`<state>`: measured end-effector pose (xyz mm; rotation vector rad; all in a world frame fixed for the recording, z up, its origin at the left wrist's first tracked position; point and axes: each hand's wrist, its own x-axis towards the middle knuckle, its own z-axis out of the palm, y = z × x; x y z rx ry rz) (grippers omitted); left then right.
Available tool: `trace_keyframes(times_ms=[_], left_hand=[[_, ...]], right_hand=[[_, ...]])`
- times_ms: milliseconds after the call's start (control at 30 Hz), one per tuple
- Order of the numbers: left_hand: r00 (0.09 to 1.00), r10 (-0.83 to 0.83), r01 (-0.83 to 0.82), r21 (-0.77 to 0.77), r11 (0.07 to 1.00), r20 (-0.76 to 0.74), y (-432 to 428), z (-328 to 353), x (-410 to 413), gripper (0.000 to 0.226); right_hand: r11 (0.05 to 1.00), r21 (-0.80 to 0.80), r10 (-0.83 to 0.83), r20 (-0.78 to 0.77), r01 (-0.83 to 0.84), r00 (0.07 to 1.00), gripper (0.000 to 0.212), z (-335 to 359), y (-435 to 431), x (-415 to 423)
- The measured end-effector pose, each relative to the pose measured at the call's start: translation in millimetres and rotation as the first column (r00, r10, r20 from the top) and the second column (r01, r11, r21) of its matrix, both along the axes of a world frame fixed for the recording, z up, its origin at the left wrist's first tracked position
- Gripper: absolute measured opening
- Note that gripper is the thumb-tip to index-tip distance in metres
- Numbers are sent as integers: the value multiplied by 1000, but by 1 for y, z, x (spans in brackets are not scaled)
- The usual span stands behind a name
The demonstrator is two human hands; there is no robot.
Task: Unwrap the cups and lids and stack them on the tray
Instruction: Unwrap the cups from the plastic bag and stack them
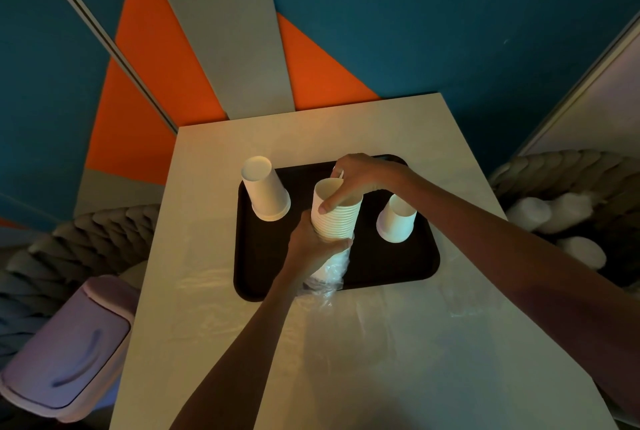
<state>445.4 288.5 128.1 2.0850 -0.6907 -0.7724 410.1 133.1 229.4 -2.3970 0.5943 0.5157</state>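
— Unwrapping what?
— My left hand (313, 244) grips the cup stack (334, 216) over the tray (384, 268) middle; my right hand (360, 176) pinches its top. Next, I'd slide the plastic wrap (329, 277) off.

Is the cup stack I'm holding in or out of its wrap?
Partly out: the paper cup stack has bare upper rims; plastic wrap bunches round its lower end, below the left hand.

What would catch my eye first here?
The stack of white paper cups at the centre, above the black tray: the left hand grips its plastic-wrapped lower end, the right hand pinches the top rim. A left upside-down cup and a right upside-down cup stand on the tray beside it.
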Motion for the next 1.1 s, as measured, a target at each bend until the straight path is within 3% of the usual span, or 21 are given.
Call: trace_keyframes(times_ms=[300, 433, 533, 667, 767, 833, 933, 1100], left_hand=[[1000, 15, -15, -20, 1000, -25, 2, 0, 2, 89], [998, 58, -59, -31, 998, -30, 3, -2, 6, 87], [995, 94, -96, -51, 994, -37, 2, -3, 8, 86], [996, 90, -92, -64, 994, -29, -3, -3, 9, 85], [996, 84, -86, -61, 994, -27, -5, -3, 8, 84], [996, 90, -91, -57, 994, -22, -5, -5, 8, 84], [995, 98, -99, -54, 994, -28, -4, -11, 8, 85], [995, 94, -95, -47, 994, -28, -4, -15, 8, 85]], right_hand=[[998, 7, -66, 93, 66, 993, 62, 17, -6, 1], [955, 194, -257, 166, 224, 952, 60, 24, -26, -17], [928, 286, -277, 98, 240, 956, 57, 23, -41, -36], [935, 288, -213, -15, 208, 977, 59, 11, -44, -51], [927, 317, -212, 4, 200, 977, 60, -2, -44, -61], [883, 371, -344, 94, 288, 934, 59, -14, -48, -69], [806, 346, -571, 239, 481, 785, 72, -43, -54, -84], [779, 234, -626, 323, 581, 709, 87, -85, -46, -105]])
